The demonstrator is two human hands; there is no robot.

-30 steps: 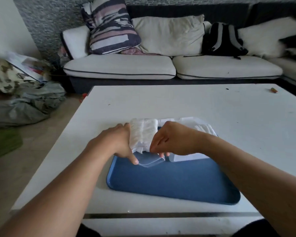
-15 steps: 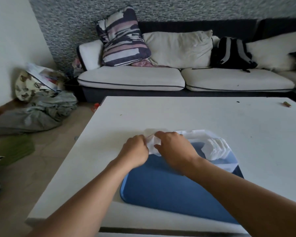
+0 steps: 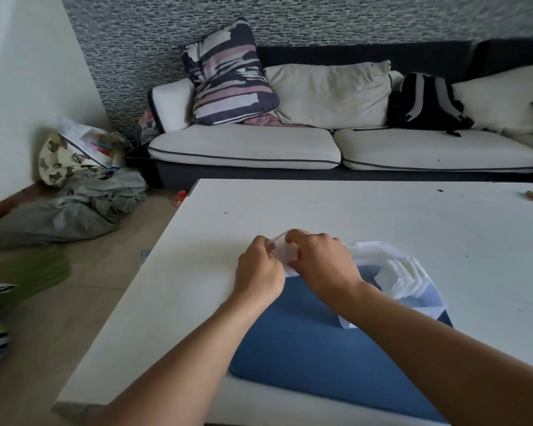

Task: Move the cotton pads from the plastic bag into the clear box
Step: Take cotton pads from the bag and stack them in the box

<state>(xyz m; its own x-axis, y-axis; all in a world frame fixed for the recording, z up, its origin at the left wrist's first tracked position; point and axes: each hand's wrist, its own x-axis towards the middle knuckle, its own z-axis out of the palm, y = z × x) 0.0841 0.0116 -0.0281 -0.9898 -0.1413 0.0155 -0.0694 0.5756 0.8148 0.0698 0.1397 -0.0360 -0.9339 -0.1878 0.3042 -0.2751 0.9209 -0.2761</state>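
Working above the blue tray (image 3: 305,348) on the bench (image 3: 382,216), you pinch the plastic bag (image 3: 282,253) with left hand (image 3: 259,272) and right hand (image 3: 320,262), while cotton pads (image 3: 406,276) already sit in the clear box (image 3: 425,305) to the right, so only the bag's remainder, hidden here, seems left.

Thin clear plastic bag (image 3: 285,253), crinkled; soft white cotton pads (image 3: 405,277); translucent plastic box (image 3: 425,305); matt blue tray (image 3: 305,348); smooth white table (image 3: 382,210); cloth sofa cushions (image 3: 243,147).
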